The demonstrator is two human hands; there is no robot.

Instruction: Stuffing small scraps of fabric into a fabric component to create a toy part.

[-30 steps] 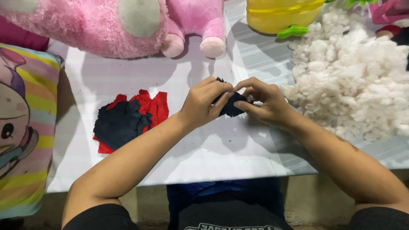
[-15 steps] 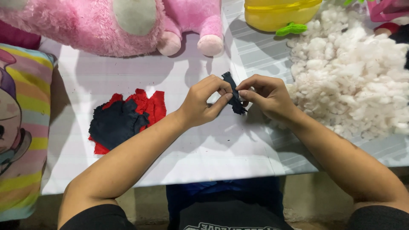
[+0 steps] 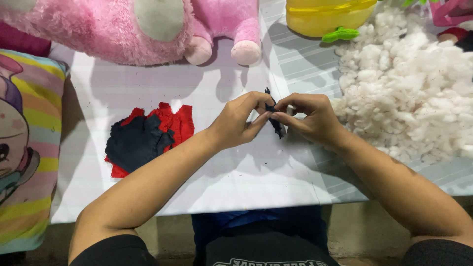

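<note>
Pinching a small dark fabric piece (image 3: pixel 274 118) between the fingertips of both hands, a person works over a white-covered bench (image 3: pixel 207 172). Most of the scrap is hidden behind the fingers, so its full shape is hard to make out; only a thin dark strip shows above and below the grip. The left hand (image 3: pixel 241 120) curls in from the left with thumb and forefinger closed on the scrap, and the right hand (image 3: pixel 308 118) meets it, knuckles up, fingers likewise clamped on the same piece. Both forearms angle in from the lower corners, elbows cut off by the frame.

Left of the scrap lies a small heap of red and dark blue cloth (image 3: pixel 145 138). Right of it spreads a mound of white stuffing (image 3: pixel 414 93), partly cropped at the edge. Beyond the scrap, pink plush toys (image 3: pixel 148 24) and a yellow container (image 3: pixel 327 17) are cut off at the top. Far left of the scrap, a striped cartoon-print cushion (image 3: pixel 27 157) is only partly visible.
</note>
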